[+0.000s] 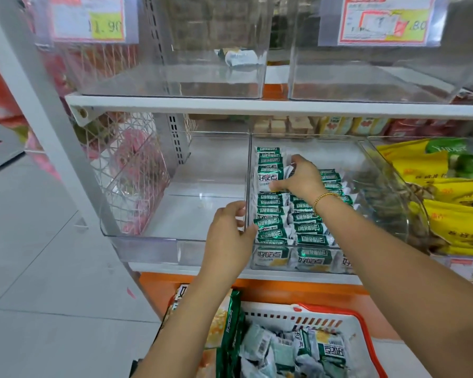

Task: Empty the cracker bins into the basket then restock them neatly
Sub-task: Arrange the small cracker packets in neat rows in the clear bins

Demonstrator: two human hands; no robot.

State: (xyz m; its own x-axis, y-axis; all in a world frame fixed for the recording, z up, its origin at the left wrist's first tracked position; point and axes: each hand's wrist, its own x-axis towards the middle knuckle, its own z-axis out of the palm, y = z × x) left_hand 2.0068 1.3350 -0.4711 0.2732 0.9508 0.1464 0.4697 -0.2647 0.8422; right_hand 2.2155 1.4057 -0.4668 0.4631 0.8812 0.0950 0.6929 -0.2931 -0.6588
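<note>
**Head view: a packet going into the back row of the cracker bin**

On the left, a clear, hard plastic bin (pixel 175 208) stands with a bare floor. The left hand (pixel 230 236) is at the wall it shares with the next clear bin (pixel 311 137), fingers curved on one side and thumb against the front packets. I cannot tell whether it grips the wall or only leans there.

That second bin holds the green-and-white foil cracker packets (pixel 273 216), slim and crinkly, standing on edge in tight rows. Further back the right hand (pixel 301 178), with a gold bead bracelet (pixel 325 197) on its wrist, pinches one cracker packet (pixel 284 173) at the end of a row.

I'd slide it in edge-on, label facing like its neighbours, while the other hand braces the front row. Slick foil topples readily.

Below, the white slotted plastic basket with its red rim (pixel 363 323) holds more loose packets. Soft yellow bags (pixel 448 184) fill the far right.
</note>
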